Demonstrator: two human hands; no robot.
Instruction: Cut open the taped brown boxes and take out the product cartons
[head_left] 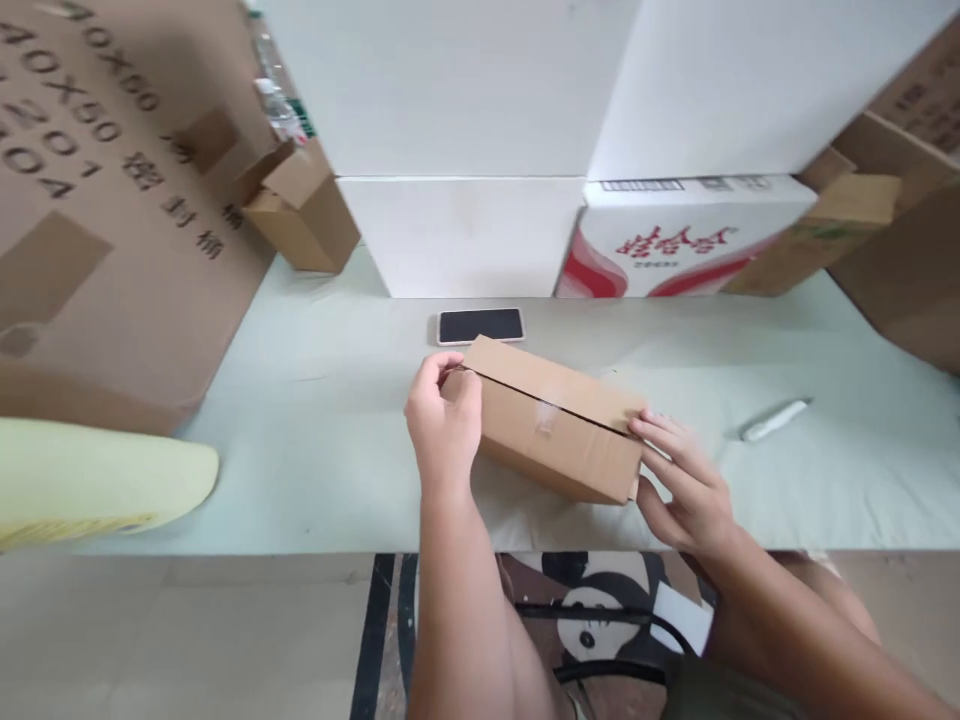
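Note:
A small brown cardboard box (555, 430) rests on the pale green cloth in front of me, its long side slanting down to the right. Its two top flaps meet with a thin dark gap, and a short strip of clear tape (547, 418) bridges the middle. Around the box's left end, my left hand (444, 410) is closed, with thumb and fingers at the upper corner. At the opposite end, my right hand (682, 475) grips the short side, fingertips on the top edge and thumb lower down.
Behind the box lies a phone (480, 326). A white utility knife (775, 420) lies to the right. White cartons (465, 235) and a red-and-white printed carton (675, 240) line the back. At left stand a large brown carton (112, 280), a small open box (304, 215) and a yellow-green roll (105, 475).

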